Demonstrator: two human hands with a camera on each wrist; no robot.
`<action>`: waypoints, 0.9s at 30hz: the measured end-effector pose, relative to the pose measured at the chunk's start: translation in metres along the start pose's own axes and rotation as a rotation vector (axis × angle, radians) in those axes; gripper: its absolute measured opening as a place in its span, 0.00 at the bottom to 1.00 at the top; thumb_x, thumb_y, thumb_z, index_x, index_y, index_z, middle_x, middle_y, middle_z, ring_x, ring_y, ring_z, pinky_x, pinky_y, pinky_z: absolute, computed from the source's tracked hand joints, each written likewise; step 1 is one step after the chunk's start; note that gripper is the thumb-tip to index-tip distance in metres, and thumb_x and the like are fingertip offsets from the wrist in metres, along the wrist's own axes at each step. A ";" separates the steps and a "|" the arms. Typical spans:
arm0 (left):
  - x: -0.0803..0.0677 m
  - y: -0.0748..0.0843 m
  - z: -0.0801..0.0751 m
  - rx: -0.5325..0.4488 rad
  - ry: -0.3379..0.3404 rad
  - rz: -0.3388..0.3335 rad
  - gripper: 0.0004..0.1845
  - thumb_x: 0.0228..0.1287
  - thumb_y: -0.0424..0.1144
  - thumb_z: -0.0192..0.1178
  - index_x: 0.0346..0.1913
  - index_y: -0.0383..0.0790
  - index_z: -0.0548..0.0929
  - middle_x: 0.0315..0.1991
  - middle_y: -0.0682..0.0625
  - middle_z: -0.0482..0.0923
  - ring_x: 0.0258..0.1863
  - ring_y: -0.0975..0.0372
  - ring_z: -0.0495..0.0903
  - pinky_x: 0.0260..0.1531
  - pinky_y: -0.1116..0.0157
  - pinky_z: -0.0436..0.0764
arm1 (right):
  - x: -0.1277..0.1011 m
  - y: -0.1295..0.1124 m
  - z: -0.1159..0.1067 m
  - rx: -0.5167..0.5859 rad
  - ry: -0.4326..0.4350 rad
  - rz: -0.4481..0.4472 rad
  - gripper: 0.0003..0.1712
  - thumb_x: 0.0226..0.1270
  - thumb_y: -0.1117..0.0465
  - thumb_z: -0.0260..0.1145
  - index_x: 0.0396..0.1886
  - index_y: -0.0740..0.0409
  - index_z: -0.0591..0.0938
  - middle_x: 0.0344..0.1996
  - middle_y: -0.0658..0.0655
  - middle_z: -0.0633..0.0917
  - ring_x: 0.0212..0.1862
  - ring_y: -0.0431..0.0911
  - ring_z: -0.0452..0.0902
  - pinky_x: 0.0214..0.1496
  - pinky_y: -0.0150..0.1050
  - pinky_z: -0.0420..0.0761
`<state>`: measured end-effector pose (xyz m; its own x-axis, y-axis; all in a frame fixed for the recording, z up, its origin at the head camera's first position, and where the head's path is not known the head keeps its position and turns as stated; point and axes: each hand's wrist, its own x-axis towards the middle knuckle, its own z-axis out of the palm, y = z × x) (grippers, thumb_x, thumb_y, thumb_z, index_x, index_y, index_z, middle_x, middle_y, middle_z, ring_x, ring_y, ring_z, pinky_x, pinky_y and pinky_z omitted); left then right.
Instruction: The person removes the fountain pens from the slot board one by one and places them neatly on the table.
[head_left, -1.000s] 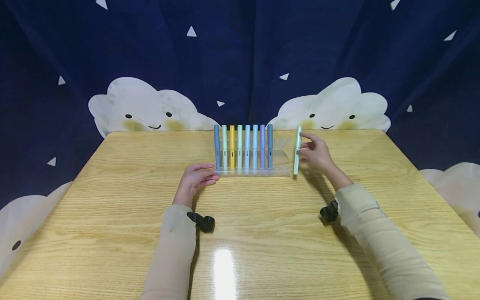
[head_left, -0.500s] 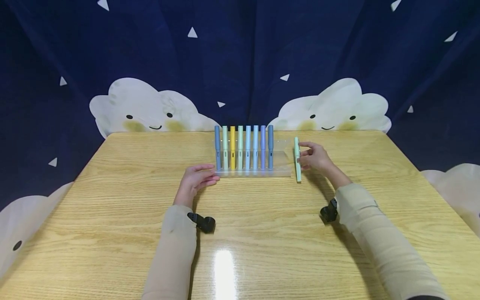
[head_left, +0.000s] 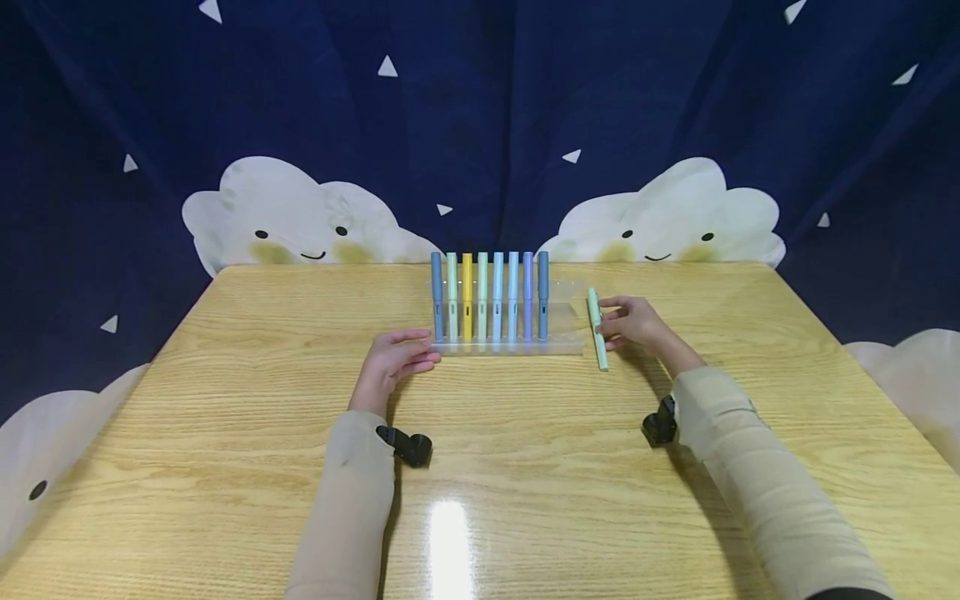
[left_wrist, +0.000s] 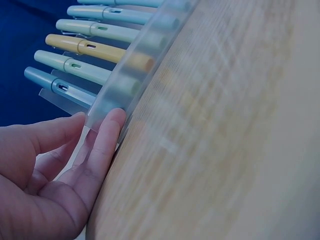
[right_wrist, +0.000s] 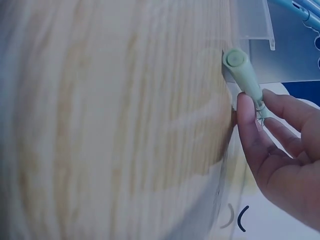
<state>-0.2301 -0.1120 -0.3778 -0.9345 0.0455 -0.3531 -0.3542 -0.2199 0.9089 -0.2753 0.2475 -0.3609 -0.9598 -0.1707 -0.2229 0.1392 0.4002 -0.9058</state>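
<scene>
A clear pen stand (head_left: 562,345) holds a row of capped pens leaning upright, in blue, green, yellow and purple. At the stand's left end my left hand (head_left: 393,354) holds the corner; in the left wrist view its thumb and fingertips (left_wrist: 118,116) meet the clear front lip. Beside the stand's right end, my right hand (head_left: 632,323) pinches a pale green pen (head_left: 597,329) between thumb and fingers. That pen tilts, its lower end toward me. In the right wrist view the pen's round end (right_wrist: 235,59) faces the camera, close to the stand's edge.
The wooden table (head_left: 510,433) spreads around the stand. A dark blue curtain (head_left: 465,108) with white clouds hangs behind it. Black wrist cameras sit on both sleeves. The stand's right section, beside the last dark blue pen (head_left: 543,296), has no pens.
My right hand has lowered the pale green pen and brought it slightly nearer to me; its lower end has swung right. The left hand stays at the stand's corner.
</scene>
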 end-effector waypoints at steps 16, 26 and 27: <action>0.000 0.001 0.000 0.001 0.005 -0.006 0.18 0.59 0.23 0.54 0.53 0.24 0.70 0.24 0.44 0.80 0.22 0.60 0.81 0.30 0.66 0.82 | 0.003 -0.002 0.005 -0.047 0.023 0.027 0.29 0.57 0.75 0.59 0.58 0.77 0.61 0.35 0.61 0.69 0.25 0.40 0.75 0.29 0.35 0.83; 0.001 0.000 -0.003 -0.004 -0.013 -0.008 0.19 0.59 0.23 0.54 0.55 0.25 0.69 0.26 0.44 0.80 0.24 0.60 0.82 0.30 0.67 0.82 | 0.004 0.000 0.005 -0.048 0.044 0.027 0.29 0.58 0.73 0.60 0.58 0.76 0.62 0.38 0.64 0.72 0.26 0.40 0.77 0.30 0.36 0.83; 0.001 0.000 -0.003 -0.003 -0.012 -0.009 0.19 0.59 0.23 0.53 0.55 0.25 0.70 0.26 0.45 0.80 0.24 0.60 0.82 0.31 0.67 0.82 | 0.003 -0.001 0.005 -0.043 0.045 0.025 0.29 0.58 0.72 0.60 0.58 0.77 0.62 0.39 0.65 0.72 0.26 0.41 0.77 0.31 0.36 0.83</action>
<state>-0.2307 -0.1147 -0.3788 -0.9316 0.0590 -0.3586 -0.3625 -0.2225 0.9050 -0.2771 0.2421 -0.3628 -0.9664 -0.1199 -0.2275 0.1533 0.4420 -0.8838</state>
